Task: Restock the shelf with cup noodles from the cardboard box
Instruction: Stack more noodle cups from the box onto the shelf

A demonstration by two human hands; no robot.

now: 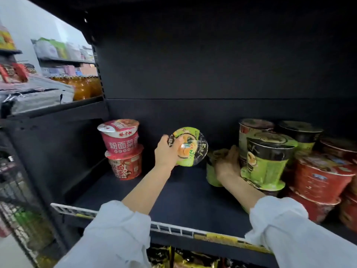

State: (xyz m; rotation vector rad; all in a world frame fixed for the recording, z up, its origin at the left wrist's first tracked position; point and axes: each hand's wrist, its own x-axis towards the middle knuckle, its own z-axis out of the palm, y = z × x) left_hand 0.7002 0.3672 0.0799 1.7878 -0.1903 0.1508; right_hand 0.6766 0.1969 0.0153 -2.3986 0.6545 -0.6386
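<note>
At frame centre the left hand point(166, 151) grips a green round cup of noodles point(190, 147), tilted with its lid toward the camera, above the dark metal shelf point(183, 198). Right of centre, the right hand point(228, 164) curls around a second green cup point(212, 174) on the shelf, just beside stacked green-and-black cups point(268, 161). Two pink-red bowls point(122, 149) stand stacked at centre left.
</note>
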